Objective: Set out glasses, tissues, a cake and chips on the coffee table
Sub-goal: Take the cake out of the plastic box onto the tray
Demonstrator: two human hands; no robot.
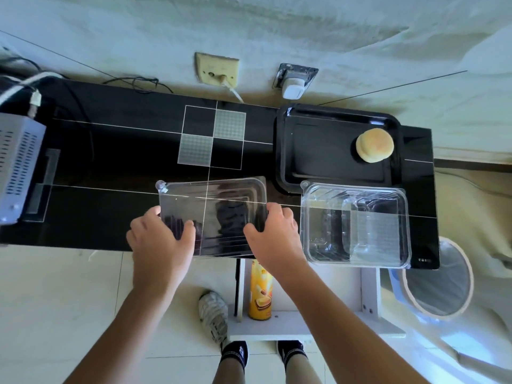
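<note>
A clear plastic lid (pixel 213 214) lies on the black glossy table (pixel 110 162) near its front edge. My left hand (pixel 159 239) grips the lid's left front corner, and my right hand (pixel 273 231) grips its right front edge. To the right sits the clear plastic container base (pixel 356 225), with nothing in it. Behind it, a round yellow cake (pixel 374 145) rests on the right side of a black tray (pixel 338 145). A yellow chips can (pixel 260 291) stands on a white shelf below the table.
A grey perforated device (pixel 19 167) with cables occupies the table's left end. Wall sockets (pixel 217 69) and a white plug (pixel 293 88) sit behind the table. A round white fan (pixel 437 278) is at the right, on the floor. My feet (pixel 235 353) stand near the white shelf (pixel 304 322).
</note>
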